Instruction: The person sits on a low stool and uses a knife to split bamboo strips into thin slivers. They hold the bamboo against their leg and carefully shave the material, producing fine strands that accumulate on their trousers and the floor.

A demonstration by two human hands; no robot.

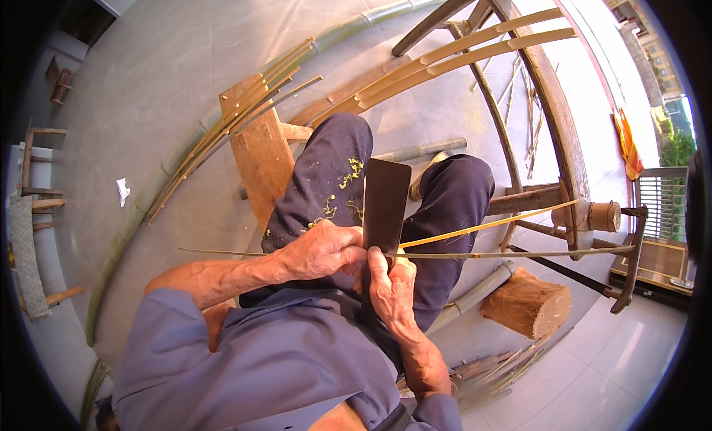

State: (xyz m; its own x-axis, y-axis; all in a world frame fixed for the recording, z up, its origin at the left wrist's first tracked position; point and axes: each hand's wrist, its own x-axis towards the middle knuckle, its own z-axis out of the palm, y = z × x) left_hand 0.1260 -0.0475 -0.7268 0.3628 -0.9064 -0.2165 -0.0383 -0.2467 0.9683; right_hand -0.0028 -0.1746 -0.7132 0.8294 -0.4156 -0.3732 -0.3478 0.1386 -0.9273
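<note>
A broad dark knife blade stands between my knees, its flat side facing up. My right hand grips the knife near its base, thumb pressed against the blade. Close against the blade's left side, my left hand pinches a thin bamboo strip, whose narrow end reaches out to the left. Right of the blade, the strip shows as two diverging lengths, a yellow one angled upward and a greenish one nearly level. My fingers hide the point where they meet. Curly yellow-green shavings lie on my trouser leg.
A wooden bench at the left bears a bundle of bamboo strips. Behind it curves a long bamboo pole. Split bamboo lengths rest against a wooden frame. A log block lies at the right.
</note>
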